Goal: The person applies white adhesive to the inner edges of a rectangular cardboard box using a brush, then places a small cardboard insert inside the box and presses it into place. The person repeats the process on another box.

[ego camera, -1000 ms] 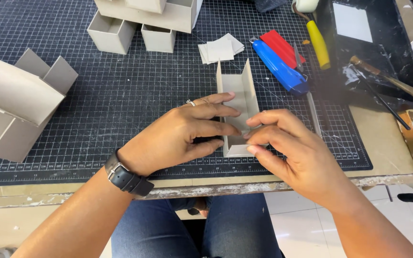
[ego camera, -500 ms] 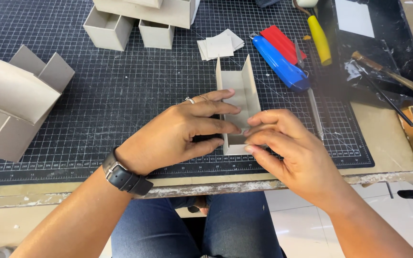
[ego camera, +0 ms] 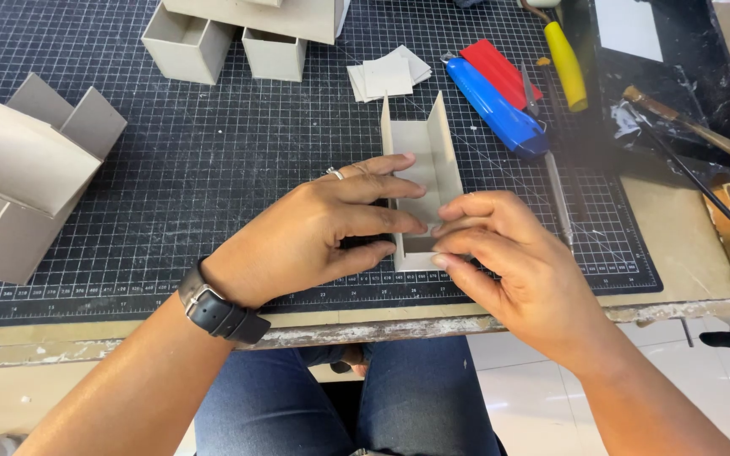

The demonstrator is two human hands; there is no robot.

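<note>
Both hands close on a small grey cardboard channel (ego camera: 422, 160) at the centre of the frame, where it lies open side up on a dark gridded cutting mat (ego camera: 213, 169). The left hand (ego camera: 314, 232), with a ring on one finger and a black watch (ego camera: 217, 308) at the wrist, lays its extended fingers against the channel's left wall, apparently to brace it, while the right hand (ego camera: 509, 262) curls its fingertips over the near end, seemingly pressing a small piece into place; the fingers hide the joint itself. Off to the upper right of the frame, within reach, lie a blue utility knife (ego camera: 496, 105), a red one (ego camera: 500, 72) and a yellow-handled tool (ego camera: 568, 63), with a stack of cut card squares (ego camera: 386, 74) just above the channel. Finished cardboard boxes (ego camera: 230, 38) stand at the upper left, and a larger folded cardboard form (ego camera: 27, 169) sits at the left edge. Compared with the frame a second earlier, the hands and the channel hold almost the same position; only the view has shifted slightly.
</note>
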